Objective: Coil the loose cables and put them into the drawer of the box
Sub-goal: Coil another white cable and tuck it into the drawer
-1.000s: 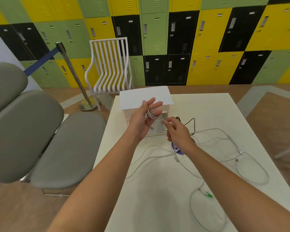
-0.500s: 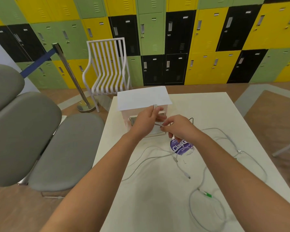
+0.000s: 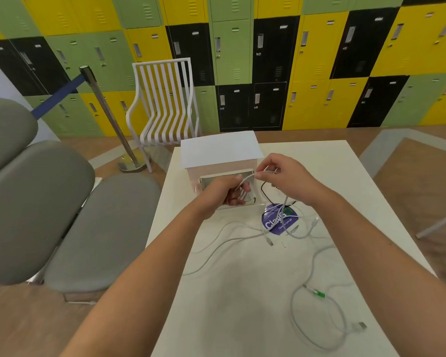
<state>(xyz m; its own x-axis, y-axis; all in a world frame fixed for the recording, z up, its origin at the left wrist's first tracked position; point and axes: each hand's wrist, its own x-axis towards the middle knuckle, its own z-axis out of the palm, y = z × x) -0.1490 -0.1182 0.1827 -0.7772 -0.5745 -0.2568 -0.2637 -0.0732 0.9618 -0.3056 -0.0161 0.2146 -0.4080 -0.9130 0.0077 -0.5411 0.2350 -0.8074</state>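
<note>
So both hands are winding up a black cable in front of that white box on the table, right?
Not quite: the cable running between the left hand and the right hand is white, not black, as the head view shows. The rest holds: both hands work it in front of the white box on the table.

Loose white cables point(image 3: 310, 256) (tangled) before open-drawered white box point(image 3: 220, 150)
</note>
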